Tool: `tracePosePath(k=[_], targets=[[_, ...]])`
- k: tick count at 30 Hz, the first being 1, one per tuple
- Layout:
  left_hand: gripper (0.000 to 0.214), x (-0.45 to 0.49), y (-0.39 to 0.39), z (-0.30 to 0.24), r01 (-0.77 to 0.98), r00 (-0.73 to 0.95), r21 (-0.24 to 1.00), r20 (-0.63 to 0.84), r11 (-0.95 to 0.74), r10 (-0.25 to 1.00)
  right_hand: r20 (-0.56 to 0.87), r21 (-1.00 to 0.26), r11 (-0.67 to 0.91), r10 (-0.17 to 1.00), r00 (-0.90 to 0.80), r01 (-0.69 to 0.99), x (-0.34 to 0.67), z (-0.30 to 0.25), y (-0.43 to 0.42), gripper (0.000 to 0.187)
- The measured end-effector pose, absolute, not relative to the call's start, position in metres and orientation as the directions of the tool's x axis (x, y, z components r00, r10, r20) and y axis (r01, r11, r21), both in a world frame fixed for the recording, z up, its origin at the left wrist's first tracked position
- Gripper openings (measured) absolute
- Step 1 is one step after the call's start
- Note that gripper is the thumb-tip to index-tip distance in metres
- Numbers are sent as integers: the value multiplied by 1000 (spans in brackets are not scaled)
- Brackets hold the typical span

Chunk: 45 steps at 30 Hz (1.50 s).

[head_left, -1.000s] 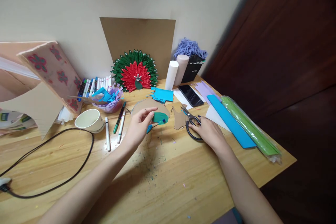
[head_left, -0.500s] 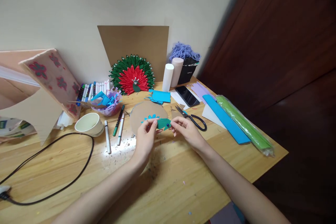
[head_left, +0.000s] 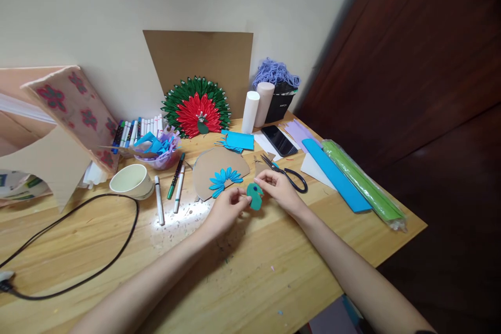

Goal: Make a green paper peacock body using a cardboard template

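The cardboard disc (head_left: 205, 164) lies flat on the bench (head_left: 274, 292), with a fan of blue petals (head_left: 226, 178) on it. Just right of the disc and nearer the person is the green piece (head_left: 255, 198), a curved cut-out with a dark blue spot near its top, held up between both hands. The left hand (head_left: 227, 211), in front of the disc, has its grip pinching the piece's left edge. The right hand (head_left: 279, 190), to the right of the disc, has its grip pinching the upper edge near the spot.

Behind the disc and to the right, the black box (head_left: 281, 108) carries small pale lettering that seems to end in "PCS"; the characters before it are too small to make out. Far left of the disc, the printed bag (head_left: 15, 182) shows blue and green blocks, their writing blurred. The pale cup (head_left: 132, 188), left of the disc, has faint marks low on its side, also unreadable. Right of the disc lie the scissors (head_left: 280, 169), and beyond them a phone (head_left: 279, 141) with a dark screen. Directly behind the disc stands the red and green fan (head_left: 199, 112).
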<state>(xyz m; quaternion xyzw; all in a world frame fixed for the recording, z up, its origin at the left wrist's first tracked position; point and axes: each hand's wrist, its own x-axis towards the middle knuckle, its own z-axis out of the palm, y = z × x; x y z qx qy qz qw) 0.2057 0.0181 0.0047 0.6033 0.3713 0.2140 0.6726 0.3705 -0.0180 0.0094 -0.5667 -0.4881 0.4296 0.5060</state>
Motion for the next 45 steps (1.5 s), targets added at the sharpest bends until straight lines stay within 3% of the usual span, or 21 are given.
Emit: tracePosePath(k=[6,10,15,18,20,22,25,29,33,35,37,39,41,43,45], targets=[[24,203,23,8,74,538,994,-113,86,836,-88,-996,-84,976,200,-26,372,8,-16,35],[25,201,26,5,47,467,998,-49,30,883,-163,-986,-164,985,62,9,369,8,-20,36],[28,202,28,-5,6,456,998,-61,66,888,-164,-986,-166,984,68,18,357,6,-21,40],[28,202,29,-7,-12,468,996,-68,84,881,-139,-985,-142,990,31,98,362,8,-21,39],[28,201,31,-5,-19,453,995,-78,98,888,-72,-962,-88,995,69,258,376,7,-21,33],[27,199,36,0,-37,418,994,-82,107,905,75,-867,-62,964,253,494,399,3,-23,26],[28,195,44,9,-67,360,991,-84,115,929,145,-619,-275,880,451,735,431,-6,-25,28],[31,190,53,18,-94,331,988,-82,119,940,7,-400,-424,885,465,813,439,-11,-26,26],[28,186,60,22,-99,307,989,-74,109,949,-5,-354,-427,890,455,832,429,-6,-24,27],[25,184,62,27,-99,297,989,-76,110,952,47,-434,-423,871,489,796,429,-4,-23,26],[24,181,64,35,-99,283,987,-96,129,954,88,-613,-371,846,526,698,427,-1,-22,24],[23,178,64,43,-102,268,979,-144,176,953,26,-845,-252,862,506,472,418,4,-21,28],[22,177,62,50,-116,274,965,-195,234,942,-103,-982,-153,923,372,108,400,10,-21,40],[23,177,61,55,-138,292,950,-230,279,928,-122,-970,-70,968,219,-234,377,13,-23,50],[24,178,58,57,-158,314,939,-246,306,917,-143,-909,-111,988,52,-402,355,12,-27,62]])
